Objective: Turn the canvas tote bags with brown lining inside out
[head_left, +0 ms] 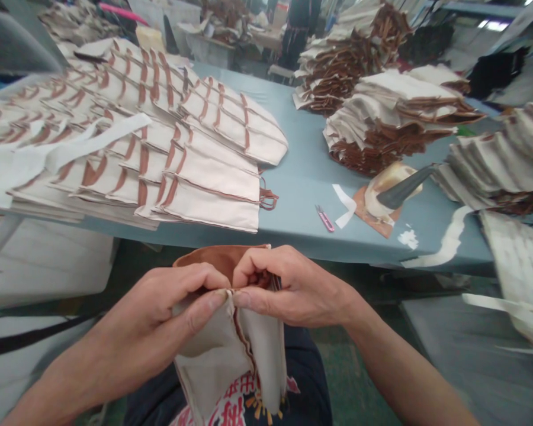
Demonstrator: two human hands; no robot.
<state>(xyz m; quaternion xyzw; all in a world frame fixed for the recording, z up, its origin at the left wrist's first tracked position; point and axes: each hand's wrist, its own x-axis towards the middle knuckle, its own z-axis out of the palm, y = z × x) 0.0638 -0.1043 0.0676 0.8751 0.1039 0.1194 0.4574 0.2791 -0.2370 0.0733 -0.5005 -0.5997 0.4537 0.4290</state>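
Observation:
A cream fabric pouch [204, 349] with brown lining and a brown-edged seam hangs upright over my lap. My left hand [173, 307] pinches its upper edge between thumb and finger, just left of the seam. My right hand [288, 290] pinches the same edge close beside it, with fingers curled inside the opening. Both thumbs press on the outer side, nearly touching each other. On the table ahead lies a small pair of pink thread snips [324, 219], apart from both hands.
Overlapping cream and brown pouches [213, 201] cover the table's left side. Stacked fabric pieces [377, 124] stand at the right. A pot with a dark-handled brush [404, 186] sits on a brown scrap beside white strips [346, 206]. The blue table edge [293, 248] runs before me.

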